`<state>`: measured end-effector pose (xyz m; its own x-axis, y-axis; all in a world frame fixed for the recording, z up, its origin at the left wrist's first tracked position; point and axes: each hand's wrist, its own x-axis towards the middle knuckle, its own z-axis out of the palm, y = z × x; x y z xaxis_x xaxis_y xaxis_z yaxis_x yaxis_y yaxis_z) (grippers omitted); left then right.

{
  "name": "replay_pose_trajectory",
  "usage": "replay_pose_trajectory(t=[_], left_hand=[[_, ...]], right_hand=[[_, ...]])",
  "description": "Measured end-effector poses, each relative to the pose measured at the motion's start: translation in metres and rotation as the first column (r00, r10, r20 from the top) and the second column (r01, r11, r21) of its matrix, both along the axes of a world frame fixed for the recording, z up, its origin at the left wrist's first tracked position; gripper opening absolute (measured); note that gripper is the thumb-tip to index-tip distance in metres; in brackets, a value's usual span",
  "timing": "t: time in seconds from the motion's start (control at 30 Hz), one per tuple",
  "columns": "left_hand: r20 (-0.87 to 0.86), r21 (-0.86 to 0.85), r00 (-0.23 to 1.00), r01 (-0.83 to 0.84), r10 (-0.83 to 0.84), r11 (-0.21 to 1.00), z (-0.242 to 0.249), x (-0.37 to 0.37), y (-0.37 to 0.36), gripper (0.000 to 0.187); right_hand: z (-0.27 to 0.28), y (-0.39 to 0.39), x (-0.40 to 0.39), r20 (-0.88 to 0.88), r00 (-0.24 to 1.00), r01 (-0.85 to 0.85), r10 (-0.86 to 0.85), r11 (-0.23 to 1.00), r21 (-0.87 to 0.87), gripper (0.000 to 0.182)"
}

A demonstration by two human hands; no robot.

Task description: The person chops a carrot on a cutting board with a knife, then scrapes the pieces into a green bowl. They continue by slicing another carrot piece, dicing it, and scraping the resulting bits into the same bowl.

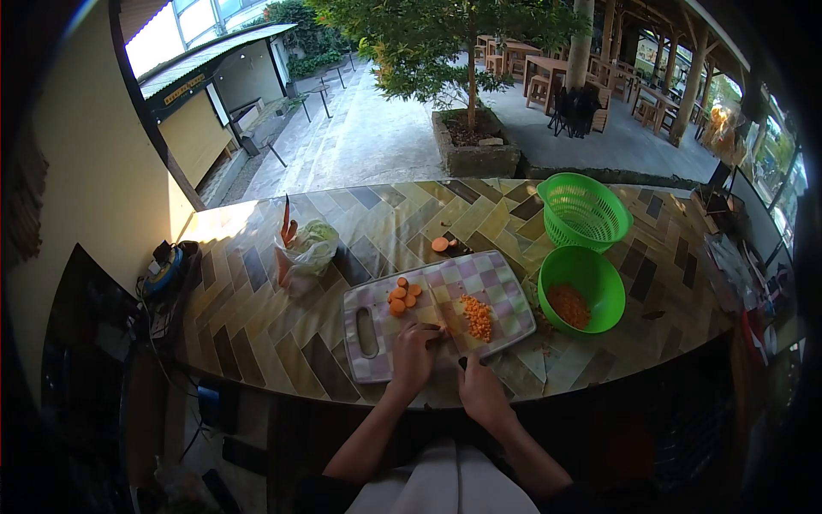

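My right hand [485, 392] grips a knife [447, 324] by its black handle, the blade slanting away from me across the cutting board [364, 367]. Close to the left side of the blade, my left hand [414, 358] has its fingers drawn together on the board; what they hold is too small to make out. Left of the blade lie several thick round carrot slices [400, 300]. To the right of it is a small heap of diced carrot [477, 318]. The board is checked in pink and white and has a handle slot on its left.
Right of the board stands a green bowl [613, 295] with chopped carrot inside, and behind it a green colander [586, 212]. Carrot chunks [440, 245] lie beyond the board. A plastic bag [310, 248] sits at the back left of the patterned table [257, 300].
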<state>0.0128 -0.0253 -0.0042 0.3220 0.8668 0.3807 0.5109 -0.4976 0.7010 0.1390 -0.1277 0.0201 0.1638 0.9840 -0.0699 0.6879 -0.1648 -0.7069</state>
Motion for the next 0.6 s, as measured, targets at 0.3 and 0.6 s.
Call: replay_pose_trajectory(t=[0.3,0.6], left_hand=[[-0.026,0.041,1.000,-0.002,0.003,0.999,-0.003,-0.001,0.002,0.014],[-0.010,0.019,1.000,0.007,-0.007,1.000,0.001,-0.003,-0.001,0.016]], right_hand=[[0.004,-0.014,-0.009,0.117,0.993,-0.003,0.009,0.998,-0.055,0.031],[-0.010,0.013,-0.006,0.045,0.998,0.039,-0.042,0.997,0.073,0.025]])
